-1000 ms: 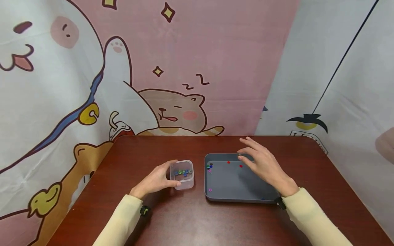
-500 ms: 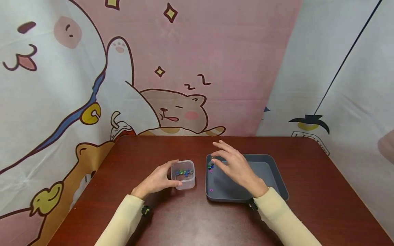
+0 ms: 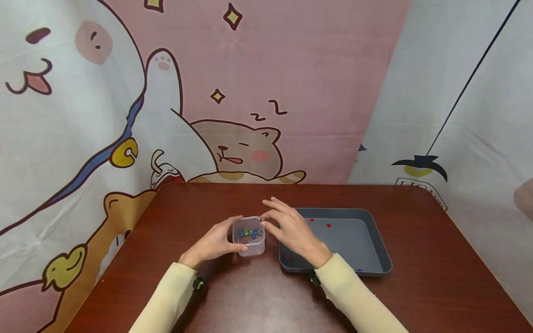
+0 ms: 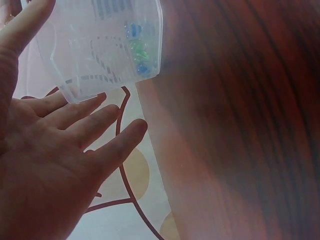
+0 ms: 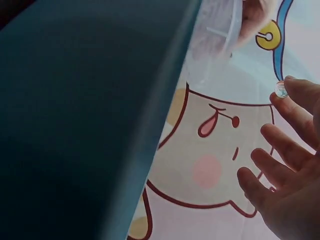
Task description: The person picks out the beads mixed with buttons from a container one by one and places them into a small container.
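Note:
My left hand (image 3: 210, 244) grips a small clear plastic box (image 3: 255, 250) by its sides, on the table left of the tray. Several blue and green glass marbles (image 3: 251, 233) lie inside the box; they also show through its wall in the left wrist view (image 4: 137, 47). My right hand (image 3: 296, 235) is at the right rim of the box, over the left edge of the grey tray (image 3: 354, 240). Between its thumb and index finger it pinches a small clear marble (image 5: 281, 90), the other fingers spread. The right forearm and hand hide part of the tray.
Two small red pieces (image 3: 328, 225) lie near the tray's back wall. A pink ring (image 3: 287, 256) sits at its front left, a small blue piece (image 3: 359, 270) at its front edge. Behind the brown table (image 3: 216, 196) hangs a cartoon-printed cloth (image 3: 325, 92).
My right hand has moved left across the tray to the box, pinching the marble. The left hand and the box have stayed in place; the head view has shifted slightly.

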Demonstrator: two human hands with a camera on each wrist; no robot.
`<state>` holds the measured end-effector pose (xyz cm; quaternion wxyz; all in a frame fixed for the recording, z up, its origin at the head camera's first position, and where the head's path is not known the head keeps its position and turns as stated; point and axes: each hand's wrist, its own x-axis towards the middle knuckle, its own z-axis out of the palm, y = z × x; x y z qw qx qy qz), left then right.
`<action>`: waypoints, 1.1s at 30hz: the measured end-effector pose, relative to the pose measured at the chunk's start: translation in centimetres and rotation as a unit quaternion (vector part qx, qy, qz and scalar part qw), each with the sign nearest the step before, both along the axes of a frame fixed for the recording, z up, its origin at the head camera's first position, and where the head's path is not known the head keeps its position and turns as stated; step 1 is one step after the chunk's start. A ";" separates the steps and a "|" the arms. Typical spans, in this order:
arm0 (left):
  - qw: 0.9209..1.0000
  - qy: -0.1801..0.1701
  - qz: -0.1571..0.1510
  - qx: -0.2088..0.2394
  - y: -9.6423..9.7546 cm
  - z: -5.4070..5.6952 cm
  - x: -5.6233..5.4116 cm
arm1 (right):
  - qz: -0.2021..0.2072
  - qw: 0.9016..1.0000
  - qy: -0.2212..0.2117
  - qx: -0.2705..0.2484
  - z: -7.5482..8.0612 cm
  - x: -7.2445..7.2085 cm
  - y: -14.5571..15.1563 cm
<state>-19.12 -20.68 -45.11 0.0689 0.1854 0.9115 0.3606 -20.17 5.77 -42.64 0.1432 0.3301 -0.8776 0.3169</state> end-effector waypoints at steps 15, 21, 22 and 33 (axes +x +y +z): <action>1.000 -0.008 -0.006 0.015 0.2 0.0 0.0 | 0.009 0.998 0.007 0.061 -1.9 0.1 -1.6; 1.000 -0.002 -0.007 0.011 0.1 -0.1 0.0 | 0.007 0.999 0.012 0.045 -1.8 0.5 -1.0; 1.000 -0.002 -0.007 0.009 0.1 -0.1 0.0 | 0.004 0.999 0.013 0.042 -1.6 0.5 -0.8; 1.000 -0.009 0.001 -0.005 0.2 0.0 0.2 | -0.034 0.999 0.013 0.037 -0.3 2.1 3.7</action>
